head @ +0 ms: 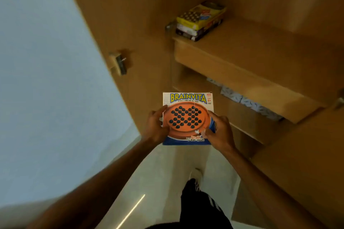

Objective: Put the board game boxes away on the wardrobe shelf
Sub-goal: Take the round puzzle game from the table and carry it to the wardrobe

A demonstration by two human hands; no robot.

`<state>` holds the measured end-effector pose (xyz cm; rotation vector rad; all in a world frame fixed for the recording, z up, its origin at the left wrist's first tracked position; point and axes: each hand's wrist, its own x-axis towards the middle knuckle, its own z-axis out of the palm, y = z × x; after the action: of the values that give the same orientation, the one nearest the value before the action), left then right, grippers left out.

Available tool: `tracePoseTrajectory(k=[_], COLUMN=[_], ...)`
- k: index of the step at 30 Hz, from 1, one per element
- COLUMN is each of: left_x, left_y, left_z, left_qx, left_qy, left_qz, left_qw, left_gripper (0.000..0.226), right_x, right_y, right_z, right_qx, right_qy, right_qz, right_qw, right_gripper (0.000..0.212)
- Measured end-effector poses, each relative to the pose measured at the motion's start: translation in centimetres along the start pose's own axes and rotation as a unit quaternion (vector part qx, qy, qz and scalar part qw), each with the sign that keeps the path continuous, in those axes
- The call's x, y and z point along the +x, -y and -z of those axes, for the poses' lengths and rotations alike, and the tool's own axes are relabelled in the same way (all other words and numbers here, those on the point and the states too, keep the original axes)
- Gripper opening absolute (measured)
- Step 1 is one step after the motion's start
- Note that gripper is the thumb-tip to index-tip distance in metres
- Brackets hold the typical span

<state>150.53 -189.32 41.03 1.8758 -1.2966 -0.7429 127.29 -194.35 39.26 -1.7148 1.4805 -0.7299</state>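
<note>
The Brainvita box (188,106) is held flat, lid up, between both hands in front of the open wardrobe. Its left edge is gripped by the left hand (155,126), with the thumb laid over the printed orange board. Its right edge is gripped by the right hand (218,132), with the fingers curled around the side and the thumb pressed on the lower part of the lid. Beyond the hands and higher, a stack of boxes (200,21) is seen on the shelf (260,57), pushed against the left inner wall, well apart from the held box. Just past the right hand, patterned blue fabric (247,101) is seen on a lower shelf. To the left of the hands, the wardrobe door (115,24) stands open. Below the hands, a white shoe (195,174) is planted on the pale floor (160,173).
</note>
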Motion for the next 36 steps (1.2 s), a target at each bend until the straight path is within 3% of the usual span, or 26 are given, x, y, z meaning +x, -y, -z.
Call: tracePoseTrajectory(k=[8,20,25,29,31,33,36], left_x=[20.1,45.3,55.6,61.7,64.1,65.7,67.1], left_y=[-9.4,-21.0,-24.3,-23.7,-23.3,-23.0,-22.0], left_z=[-5.2,-6.6,-5.6,-4.6,-4.3,-3.9,-3.1], left_qx=[-0.059,-0.056,-0.071,-0.175,-0.166,-0.12,-0.01], left_qy=[0.037,0.004,0.067,0.232,0.313,0.333,0.28], left_qz=[-0.06,-0.095,-0.11,-0.067,-0.057,-0.06,-0.114], left_qw=[0.996,0.994,0.989,0.955,0.933,0.933,0.953], left_gripper=[0.058,0.05,0.053,0.066,0.079,0.08,0.068], right_x=[18.7,43.2,51.9,55.9,57.7,58.8,60.1], right_y=[0.8,4.3,6.6,7.3,7.4,7.8,7.7], right_z=[7.0,14.0,14.2,13.8,13.5,13.3,12.6], right_qx=[-0.02,-0.028,-0.002,-0.018,-0.042,-0.068,-0.061], right_qy=[-0.095,-0.125,-0.129,-0.115,-0.113,-0.113,-0.083], right_qz=[-0.001,0.043,0.043,0.039,0.044,0.065,0.103], right_qw=[0.995,0.991,0.991,0.992,0.992,0.989,0.989], right_gripper=[0.06,0.053,0.045,0.022,0.021,0.023,0.022])
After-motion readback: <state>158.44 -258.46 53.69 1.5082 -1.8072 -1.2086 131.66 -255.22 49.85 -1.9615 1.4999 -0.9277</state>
